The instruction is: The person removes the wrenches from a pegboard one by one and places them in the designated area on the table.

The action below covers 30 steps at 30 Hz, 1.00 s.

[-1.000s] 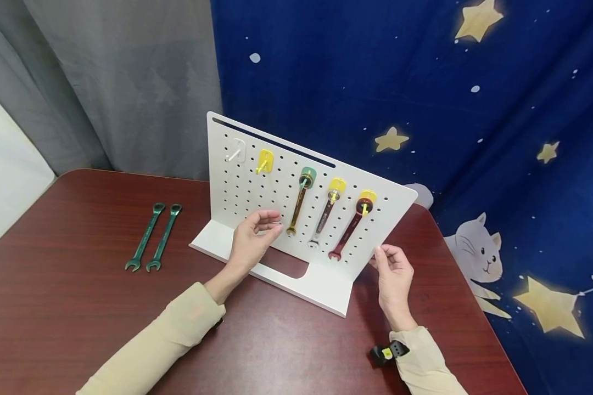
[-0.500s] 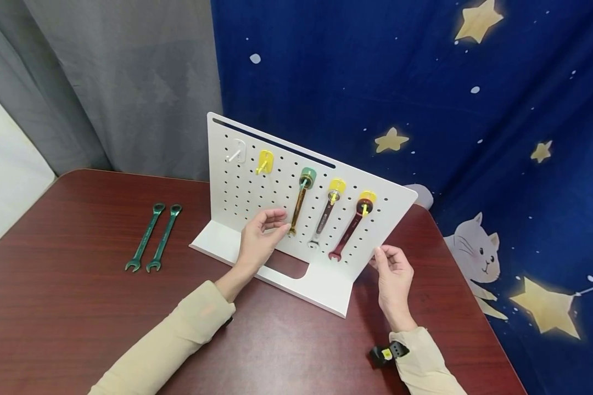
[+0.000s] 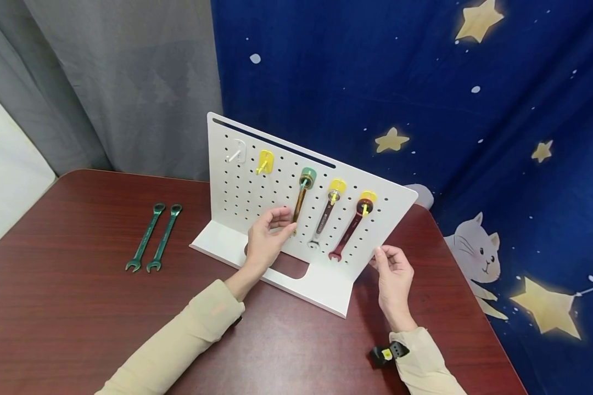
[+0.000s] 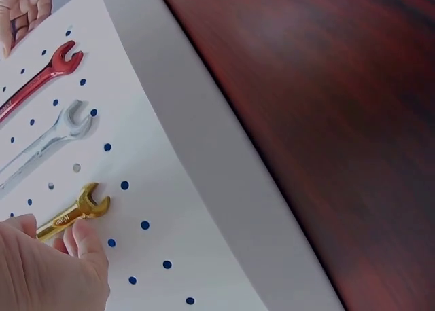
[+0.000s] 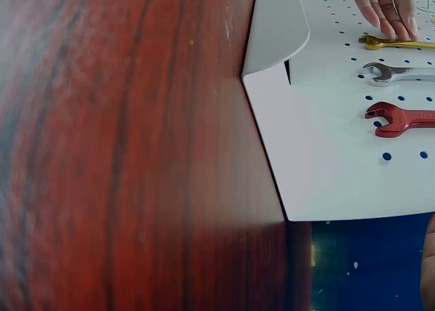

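Observation:
My left hand (image 3: 265,241) is at the lower end of a gold combination wrench (image 3: 300,206), thumb and fingertips pinching its shank from both sides. In the left wrist view the wrench's open jaw sticks out past my fingers (image 4: 88,243). The wrench hangs by its ring on a green hook (image 3: 308,173) of the white pegboard (image 3: 257,203). My right hand (image 3: 394,277) pinches the board's right edge between thumb and fingers. To the right of the gold wrench hang a silver wrench (image 3: 323,222) and a red wrench (image 3: 348,233), each on a yellow hook.
Two green wrenches (image 3: 145,236) lie side by side on the dark red table (image 3: 69,307), left of the board. A white hook (image 3: 236,151) and a yellow hook (image 3: 264,162) on the board's upper left carry nothing. Curtains (image 3: 326,66) hang behind.
My left hand has moved rightward along the board until its thumb and fingers meet the gold wrench's lower end. My right hand stays at the board's edge.

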Each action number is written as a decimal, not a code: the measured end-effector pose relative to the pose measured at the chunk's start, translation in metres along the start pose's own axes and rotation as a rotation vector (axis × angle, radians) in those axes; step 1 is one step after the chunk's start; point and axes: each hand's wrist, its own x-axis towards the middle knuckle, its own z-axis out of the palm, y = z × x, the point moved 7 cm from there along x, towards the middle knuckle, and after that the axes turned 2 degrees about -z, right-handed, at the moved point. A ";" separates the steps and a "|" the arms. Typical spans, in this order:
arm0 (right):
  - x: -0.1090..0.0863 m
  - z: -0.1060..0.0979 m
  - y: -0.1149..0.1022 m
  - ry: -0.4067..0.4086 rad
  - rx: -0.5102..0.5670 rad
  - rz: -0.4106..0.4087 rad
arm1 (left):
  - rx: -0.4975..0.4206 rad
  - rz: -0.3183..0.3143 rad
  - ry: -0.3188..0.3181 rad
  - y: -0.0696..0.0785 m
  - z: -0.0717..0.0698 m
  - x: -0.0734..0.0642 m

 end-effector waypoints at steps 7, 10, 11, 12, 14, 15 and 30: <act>-0.001 0.000 0.000 0.004 0.000 0.001 | 0.039 0.069 0.067 -0.001 0.006 0.000; -0.001 0.000 0.001 0.006 0.005 0.003 | 0.060 0.076 0.088 -0.002 0.008 0.001; 0.000 0.000 0.001 0.005 0.007 0.003 | 0.066 0.077 0.093 -0.002 0.009 0.001; 0.000 0.000 0.001 0.004 0.011 0.003 | 0.069 0.079 0.097 -0.002 0.009 0.001; 0.000 0.000 0.002 0.001 0.019 0.002 | 0.068 0.080 0.103 -0.003 0.010 0.001; 0.000 0.000 0.002 0.001 0.023 0.001 | 0.064 0.083 0.106 -0.003 0.011 0.001; 0.000 0.000 0.001 -0.003 0.033 -0.007 | 0.078 0.118 0.112 -0.001 0.015 -0.001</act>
